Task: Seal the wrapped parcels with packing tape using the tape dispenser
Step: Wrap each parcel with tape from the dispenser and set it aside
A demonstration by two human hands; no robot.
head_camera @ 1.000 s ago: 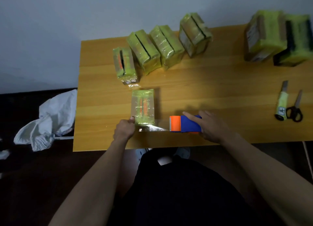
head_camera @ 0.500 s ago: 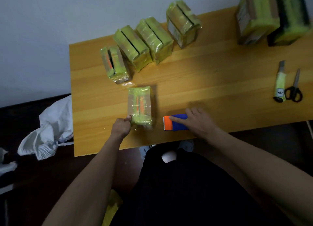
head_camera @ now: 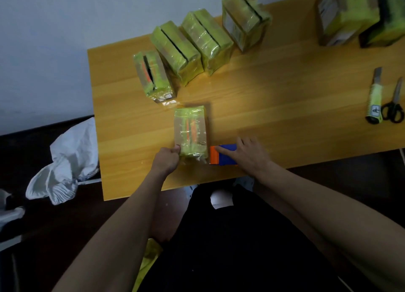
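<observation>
Left hand (head_camera: 166, 160) pinches parcel (head_camera: 190, 132) at its 7 o'clock corner; right hand (head_camera: 247, 157) grips tape dispenser (head_camera: 221, 154) touching its 4 o'clock side.

Only one mark close to legible: a small white label near the butt end of the utility knife (head_camera: 375, 101), lying just left of the scissors (head_camera: 393, 107) at the right of the tabletop (head_camera: 274, 90), bearing a single dark handwritten character, possibly a letter "A" but too blurred to confirm. Pale printed stickers visible on the side faces of two tall wrapped parcels along the far edge, the fourth parcel in the row (head_camera: 243, 20) and the large parcel (head_camera: 344, 13) toward the right corner, print far too small and soft to read.
</observation>
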